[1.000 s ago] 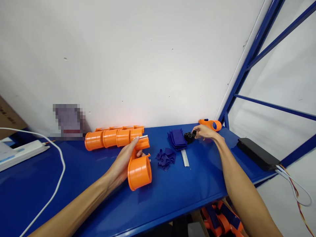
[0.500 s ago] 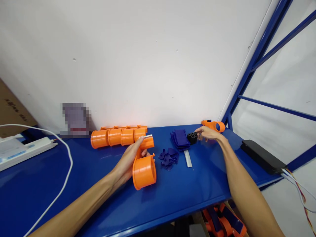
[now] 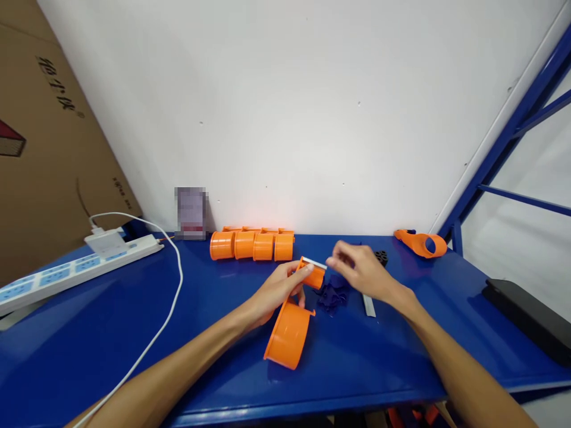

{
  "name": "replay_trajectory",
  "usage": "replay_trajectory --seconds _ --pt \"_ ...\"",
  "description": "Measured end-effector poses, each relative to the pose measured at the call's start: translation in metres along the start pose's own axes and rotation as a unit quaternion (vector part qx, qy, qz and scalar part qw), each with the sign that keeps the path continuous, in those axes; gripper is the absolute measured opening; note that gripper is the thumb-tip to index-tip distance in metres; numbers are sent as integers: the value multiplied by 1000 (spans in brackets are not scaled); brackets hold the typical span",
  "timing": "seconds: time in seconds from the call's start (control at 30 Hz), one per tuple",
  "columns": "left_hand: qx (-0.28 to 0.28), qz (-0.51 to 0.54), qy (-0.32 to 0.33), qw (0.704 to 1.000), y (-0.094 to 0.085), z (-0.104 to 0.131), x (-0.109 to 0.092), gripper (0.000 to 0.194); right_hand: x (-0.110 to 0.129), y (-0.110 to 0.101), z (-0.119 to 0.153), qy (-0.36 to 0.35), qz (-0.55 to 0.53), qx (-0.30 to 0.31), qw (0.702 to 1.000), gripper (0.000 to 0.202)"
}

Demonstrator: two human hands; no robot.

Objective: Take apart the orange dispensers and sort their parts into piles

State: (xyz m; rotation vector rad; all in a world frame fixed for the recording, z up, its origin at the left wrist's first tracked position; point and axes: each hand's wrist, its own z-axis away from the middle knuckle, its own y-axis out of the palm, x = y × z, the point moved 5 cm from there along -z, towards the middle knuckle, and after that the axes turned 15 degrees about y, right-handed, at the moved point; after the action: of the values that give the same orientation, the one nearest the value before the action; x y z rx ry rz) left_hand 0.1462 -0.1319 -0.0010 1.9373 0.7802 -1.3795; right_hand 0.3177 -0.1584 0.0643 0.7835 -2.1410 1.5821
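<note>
My left hand (image 3: 285, 285) is closed around an orange plastic part (image 3: 289, 336), which has a wide round cup at its lower end and a narrower upper section. A thin whitish strip (image 3: 317, 263) lies along the top of that section, under my thumb. My right hand (image 3: 359, 267) is just right of the strip, its fingertips pinched together. Whatever those fingers hold, if anything, is too small to make out. Small dark blue plastic pieces (image 3: 331, 295) lie in a heap below the hands. Black round pieces (image 3: 382, 257) show partly behind my right hand, which also hides the dark blue panels.
Four-cup-like orange parts (image 3: 244, 245) stand in a row by the wall. Another orange part (image 3: 422, 244) lies at the back right. A pale strip (image 3: 369, 306) rests on the blue table (image 3: 357, 362). A power strip (image 3: 80, 270) with a white cable is left; a black case (image 3: 526, 318) is right.
My right hand has come away from the black pieces, moving left to the strip on the orange part. My left hand has tilted the part. The camera view has shifted left.
</note>
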Motion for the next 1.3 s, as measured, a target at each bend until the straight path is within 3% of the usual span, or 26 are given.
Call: replay_trajectory --seconds 0.13,0.23,0.37,0.63,0.7,0.83,0.93,1.03,1.13,1.3 --pt "84 -34 -34 995 1 1 1 40 5 33 7 -4 -15 139 990 44" --pt "136 -58 -53 988 -1 1 -2 37 -1 43 8 15 -87 231 969 49" --pt "170 -55 -79 981 -3 3 -9 37 -3 47 9 55 -161 300 939 44" --pt "153 5 -101 983 -14 0 -11 32 2 47 10 97 -261 364 889 46" --pt "128 18 -94 987 -25 -6 -11 31 -1 41 11 94 -258 393 878 46" --pt "36 65 -82 994 -52 -17 -16 55 -11 14 18 85 -195 483 849 44" --pt "-52 144 -81 985 -64 -17 -20 58 -22 -20 15 104 -149 424 887 45" --pt "-92 203 -99 970 -59 -13 -20 58 -33 -43 14 137 -96 365 916 44" --pt "-100 211 -117 965 -46 -9 -17 59 -45 -46 17 188 -2 362 913 37" --pt "-101 186 -92 973 -37 -8 -16 59 -64 -32 21 289 137 355 878 31"
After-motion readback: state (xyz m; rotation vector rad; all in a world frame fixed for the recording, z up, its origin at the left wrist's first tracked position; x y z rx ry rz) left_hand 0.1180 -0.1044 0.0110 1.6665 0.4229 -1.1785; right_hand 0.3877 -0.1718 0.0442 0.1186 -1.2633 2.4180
